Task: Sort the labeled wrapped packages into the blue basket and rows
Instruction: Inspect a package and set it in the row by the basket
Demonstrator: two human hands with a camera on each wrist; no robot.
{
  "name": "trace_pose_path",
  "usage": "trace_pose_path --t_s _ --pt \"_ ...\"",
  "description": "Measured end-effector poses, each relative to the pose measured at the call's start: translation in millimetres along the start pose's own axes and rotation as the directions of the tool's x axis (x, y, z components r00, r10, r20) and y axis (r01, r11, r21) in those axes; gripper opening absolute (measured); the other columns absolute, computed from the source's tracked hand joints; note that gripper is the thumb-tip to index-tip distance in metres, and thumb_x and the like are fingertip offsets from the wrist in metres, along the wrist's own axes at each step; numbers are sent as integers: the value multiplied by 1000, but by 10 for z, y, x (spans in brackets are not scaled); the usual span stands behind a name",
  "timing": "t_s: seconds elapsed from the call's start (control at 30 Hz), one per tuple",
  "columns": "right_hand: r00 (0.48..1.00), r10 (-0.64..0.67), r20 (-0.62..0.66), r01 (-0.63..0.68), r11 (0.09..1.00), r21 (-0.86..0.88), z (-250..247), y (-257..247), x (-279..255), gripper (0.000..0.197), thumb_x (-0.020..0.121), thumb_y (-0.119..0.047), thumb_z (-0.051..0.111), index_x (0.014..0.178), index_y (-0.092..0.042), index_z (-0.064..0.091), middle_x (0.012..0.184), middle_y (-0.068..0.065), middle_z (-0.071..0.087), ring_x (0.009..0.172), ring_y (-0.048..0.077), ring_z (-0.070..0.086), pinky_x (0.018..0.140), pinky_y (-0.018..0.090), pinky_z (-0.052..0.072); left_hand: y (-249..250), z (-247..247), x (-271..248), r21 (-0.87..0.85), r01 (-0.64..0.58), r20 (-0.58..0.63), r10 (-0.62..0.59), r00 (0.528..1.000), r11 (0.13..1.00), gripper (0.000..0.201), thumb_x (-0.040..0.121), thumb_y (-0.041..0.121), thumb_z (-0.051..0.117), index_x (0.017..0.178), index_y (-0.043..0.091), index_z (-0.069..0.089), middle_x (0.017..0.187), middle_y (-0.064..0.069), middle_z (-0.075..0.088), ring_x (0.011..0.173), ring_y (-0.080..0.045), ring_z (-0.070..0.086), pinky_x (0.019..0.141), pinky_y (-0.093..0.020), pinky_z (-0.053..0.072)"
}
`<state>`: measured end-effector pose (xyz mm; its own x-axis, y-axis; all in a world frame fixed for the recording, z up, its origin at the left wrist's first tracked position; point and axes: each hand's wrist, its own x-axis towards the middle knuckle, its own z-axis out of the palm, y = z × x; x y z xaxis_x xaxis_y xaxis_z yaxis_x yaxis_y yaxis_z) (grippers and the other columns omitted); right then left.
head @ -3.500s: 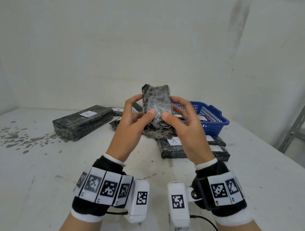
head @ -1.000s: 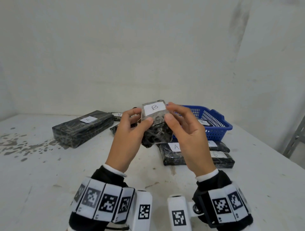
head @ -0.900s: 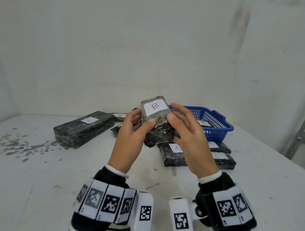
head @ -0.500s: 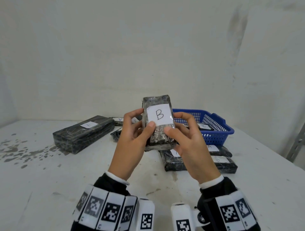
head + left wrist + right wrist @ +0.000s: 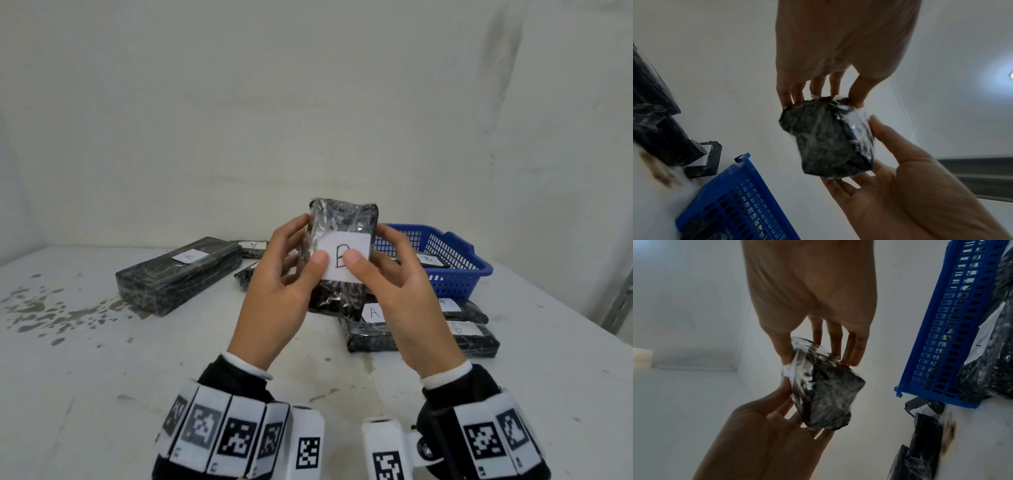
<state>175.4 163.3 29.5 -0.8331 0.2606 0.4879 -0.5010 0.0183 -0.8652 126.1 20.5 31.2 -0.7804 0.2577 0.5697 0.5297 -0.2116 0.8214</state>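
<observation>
Turned since the earlier frames, the package now shows its white "B" label square to the head camera, and both thumbs have slid up onto that label. At the bottom of the frame the wrist bands fill the near edge; above them, at centre, the left hand and right hand each have a grip on the package, thumb in front and fingers curled behind, holding it upright above the tabletop. In the wrist views only fingertips touch the glossy wrap, so it could slip when one hand lets go. Just behind, right of centre, lie flat packages marked "A" and "B"; a mixed row invites a wrong drop there. Farther right sits the basket with a labeled package inside. A careless toss may catch its rim. The long block lies at left.
</observation>
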Motion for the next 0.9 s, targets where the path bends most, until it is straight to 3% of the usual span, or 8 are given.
trace_pose_path --t_s 0.13,0.3,0.4,0.47,0.6,0.73,0.83,0.9 --pt "1000 -1 7 1 1000 24 17 -17 -5 52 75 -31 72 125 -29 55 111 2 75 96 16 74 74 22 58 -20 -5 2 -28 17 -80 -19 997 999 41 80 42 63 119 30 58 120 6 67 109 -16 64 97 -43 51" --pt "1000 -4 -6 4 1000 -21 20 4 -7 52 72 -37 73 121 -30 55 117 -2 72 93 15 74 73 25 58 -20 10 8 -66 42 -110 -49 993 997 34 79 46 67 107 29 59 114 1 67 96 -13 65 75 -21 52" --pt "1000 7 17 -6 1000 -10 15 7 -3 65 73 -40 73 133 -41 49 115 5 71 89 18 75 72 30 60 -24 8 8 -9 45 -87 -45 995 999 33 82 46 68 109 29 61 113 6 68 103 -17 65 87 -35 55" --pt "999 6 34 -4 998 -65 11 10 3 61 75 -41 72 132 -46 52 114 4 71 94 22 74 77 37 62 -25 9 1 10 31 -65 -31 997 999 31 86 43 67 112 28 63 111 8 69 105 -15 65 93 -42 53" --pt "1000 7 -21 -9 995 -96 -32 12 29 42 74 -42 73 115 -31 66 111 5 72 98 24 72 80 40 62 -67 13 -9 48 29 -1 -29 1000 998 40 80 52 65 118 41 62 114 7 68 101 -9 67 88 -33 56" --pt "990 113 -83 -118 991 -58 -139 -24 78 25 87 -26 72 108 -15 64 108 13 70 82 18 73 66 34 61 -162 10 -3 85 144 -44 -140 989 986 74 54 70 72 123 52 52 117 3 65 103 -11 67 90 -38 56" --pt "979 184 -87 -195 972 -131 -276 -69 120 25 86 -25 73 103 -11 62 105 13 71 87 22 71 75 41 62 -155 26 6 91 180 -120 -169 978 979 80 55 66 80 126 43 50 118 4 62 101 -6 64 82 -25 55" --pt "975 197 -102 -212 962 -174 -375 -120 123 24 86 -24 74 106 -14 62 96 9 75 87 22 72 82 43 61 -148 36 20 71 203 -141 -191 971 977 75 60 56 71 129 35 50 120 2 61 99 -4 63 74 -17 52"
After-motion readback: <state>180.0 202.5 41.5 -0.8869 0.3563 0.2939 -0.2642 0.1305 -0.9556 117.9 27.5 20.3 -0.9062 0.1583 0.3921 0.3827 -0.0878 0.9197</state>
